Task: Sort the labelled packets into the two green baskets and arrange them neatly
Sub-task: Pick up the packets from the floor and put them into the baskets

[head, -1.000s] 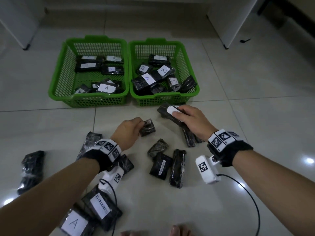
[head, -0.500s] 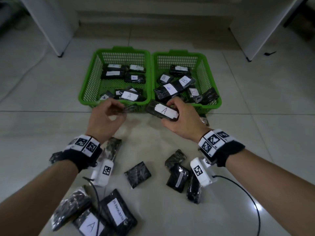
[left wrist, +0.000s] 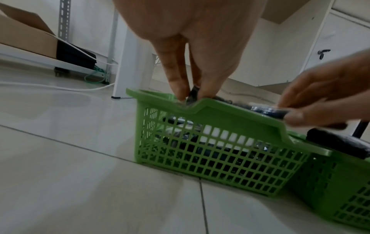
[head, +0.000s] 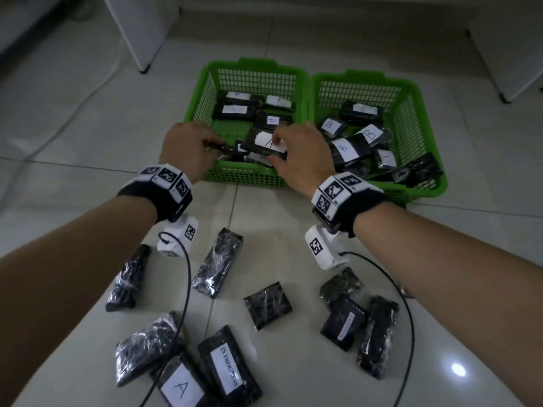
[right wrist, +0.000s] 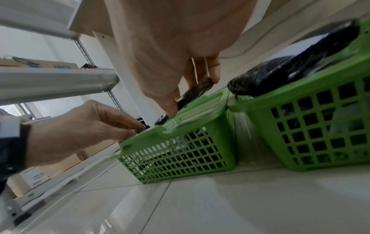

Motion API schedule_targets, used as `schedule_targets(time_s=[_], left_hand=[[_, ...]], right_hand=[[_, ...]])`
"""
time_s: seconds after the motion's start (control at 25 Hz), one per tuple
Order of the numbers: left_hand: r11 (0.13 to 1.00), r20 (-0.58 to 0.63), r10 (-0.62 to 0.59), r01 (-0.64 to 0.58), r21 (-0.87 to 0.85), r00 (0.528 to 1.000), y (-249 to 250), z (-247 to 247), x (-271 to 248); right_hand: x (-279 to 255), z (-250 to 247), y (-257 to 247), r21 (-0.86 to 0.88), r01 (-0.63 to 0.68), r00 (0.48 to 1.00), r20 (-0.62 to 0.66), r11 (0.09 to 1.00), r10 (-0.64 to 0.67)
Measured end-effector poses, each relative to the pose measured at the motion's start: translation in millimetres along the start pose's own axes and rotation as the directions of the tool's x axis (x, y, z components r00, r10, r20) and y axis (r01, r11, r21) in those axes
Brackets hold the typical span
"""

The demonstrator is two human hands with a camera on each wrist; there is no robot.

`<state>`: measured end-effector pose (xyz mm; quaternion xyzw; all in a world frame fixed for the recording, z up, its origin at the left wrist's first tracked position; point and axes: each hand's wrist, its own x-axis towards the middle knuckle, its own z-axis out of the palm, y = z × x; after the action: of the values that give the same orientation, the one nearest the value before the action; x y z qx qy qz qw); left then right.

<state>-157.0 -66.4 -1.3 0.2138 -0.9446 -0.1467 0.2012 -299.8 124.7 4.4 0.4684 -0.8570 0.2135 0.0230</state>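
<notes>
Two green baskets stand side by side on the floor. The left basket (head: 202, 92) holds black packets labelled A; the right basket (head: 417, 113) holds packets labelled B. My right hand (head: 299, 151) holds a black packet with an A label (head: 266, 141) over the front of the left basket; the same packet (right wrist: 195, 92) shows in the right wrist view. My left hand (head: 188, 148) pinches a small black packet (head: 219, 147) at that basket's front rim, with the small packet (left wrist: 192, 95) between thumb and fingers in the left wrist view.
Several loose black packets lie on the tiled floor near me, among them one labelled A (head: 180, 387) and one reading IN PROGRESS (head: 229, 367). White furniture legs (head: 132, 33) stand behind the baskets. Wrist camera cables (head: 188, 277) trail over the floor.
Both hands lifted their packets off the floor and carried them forward; they now hang over the front of the left basket. The head view came closer to the baskets.
</notes>
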Motion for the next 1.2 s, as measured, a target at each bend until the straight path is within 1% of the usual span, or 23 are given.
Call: schedule_targets(time_s=[0.08,0.2,0.28,0.36,0.4,0.44,0.48,0.52,0.56,0.6,0.64,0.68,0.72,0.76,0.8,0.84,0.88,0.96,1.04,1.08,1.12,1.16,1.2], left_hand=[[1.0,0.059,0.011,-0.012,0.015,0.998,-3.4,2.7,4.4],[0.995,0.226,-0.035,0.012,0.101,0.974,-8.1,8.2,-1.5],[0.994,0.278,-0.059,0.031,0.104,0.959,-10.9,8.4,-10.4],[0.999,0.245,-0.036,0.031,0.024,0.969,-10.4,1.7,-22.2],[1.0,0.187,-0.014,0.019,-0.022,0.982,-10.1,-3.0,-31.1],[0.998,0.114,-0.002,0.008,-0.059,0.993,-11.1,-8.3,-43.9],[0.997,0.042,-0.011,0.014,-0.075,0.999,-12.9,-13.8,-60.2],[0.997,-0.011,-0.043,0.042,-0.07,0.999,-15.1,-18.1,-78.9],[0.994,-0.033,-0.102,0.101,-0.048,0.994,-18.9,-22.4,-100.2],[0.984,-0.025,-0.176,0.175,-0.021,0.984,-22.8,-25.3,-120.3],[0.962,0.013,-0.272,0.272,0.019,0.962,-29.5,-28.3,-140.0],[0.924,0.067,-0.381,0.377,0.067,0.922,-36.4,-30.7,-158.4],[0.872,0.126,-0.487,0.473,0.122,0.864,-42.8,-32.2,-172.3],[0.821,0.179,-0.569,0.54,0.187,0.803,-48.5,-35.9,-187.3],[0.788,0.228,-0.613,0.565,0.245,0.756,-51.8,-38.0,-199.2],[0.773,0.269,-0.632,0.568,0.282,0.727,-55.2,-41.4,-210.5],[0.771,0.303,-0.637,0.568,0.289,0.709,-58.2,-44.1,-218.2],[0.778,0.33,-0.627,0.587,0.222,0.706,-65.2,-44.7,-224.4],[0.76,0.304,-0.636,0.645,0.082,0.71,-70.4,-44.4,-222.5],[0.722,0.296,-0.652,0.691,-0.041,0.698,-71.0,-44.8,-219.6],[0.649,0.309,-0.669,0.734,-0.2,0.676,-69.9,-45.3,-215.6],[0.538,0.347,-0.672,0.753,-0.379,0.654,-65.9,-46.6,-210.4],[0.42,0.391,-0.656,0.743,-0.522,0.645,-60.5,-48.0,-206.5]], right_hand=[[6.0,14.0,3.6,0.012,-0.022,0.999,0.046,1.0,0.021],[9.7,25.6,6.4,0.044,-0.04,0.998,0.046,0.998,0.038],[8.9,29.7,1.1,-0.021,-0.017,0.997,0.074,1.0,0.019],[3.0,29.4,-7.5,-0.093,-0.007,0.996,0.087,0.996,0.015],[-3.2,28.7,-13.4,-0.106,0.009,0.999,0.053,0.994,-0.003],[-11.8,27.8,-22.1,-0.092,0.052,0.999,-0.007,0.994,-0.053],[-22.2,28.4,-32.5,-0.052,0.133,0.989,-0.061,0.99,-0.136],[-33.3,31.1,-42.8,0.003,0.239,0.969,-0.063,0.971,-0.239],[-45.3,36.7,-54.5,0.079,0.345,0.938,0.009,0.935,-0.347],[-56.8,43.8,-64.2,0.159,0.412,0.889,0.145,0.897,-0.434],[-67.4,51.8,-73.6,0.219,0.434,0.819,0.309,0.874,-0.484],[-76.5,60.2,-80.2,0.25,0.432,0.741,0.449,0.867,-0.499],[-81.8,66.4,-82.5,0.247,0.426,0.682,0.545,0.87,-0.488],[-85.5,71.1,-85.4,0.237,0.423,0.647,0.597,0.874,-0.475],[-86.6,73.2,-84.8,0.227,0.416,0.638,0.616,0.88,-0.461],[-86.2,74.6,-85.6,0.231,0.417,0.641,0.611,0.879,-0.464],[-84.8,75.2,-86.0,0.239,0.413,0.649,0.599,0.879,-0.469],[-82.9,75.1,-85.8,0.283,0.361,0.687,0.563,0.889,-0.458],[-83.1,73.2,-85.8,0.371,0.229,0.758,0.512,0.9,-0.404],[-83.7,70.3,-86.0,0.41,0.144,0.792,0.498,0.901,-0.353],[-84.2,67.0,-85.6,0.437,0.055,0.818,0.496,0.898,-0.292],[-83.8,62.3,-83.9,0.457,-0.012,0.836,0.493,0.89,-0.242],[-83.5,58.7,-82.0,0.469,-0.06,0.845,0.493,0.881,-0.205]])
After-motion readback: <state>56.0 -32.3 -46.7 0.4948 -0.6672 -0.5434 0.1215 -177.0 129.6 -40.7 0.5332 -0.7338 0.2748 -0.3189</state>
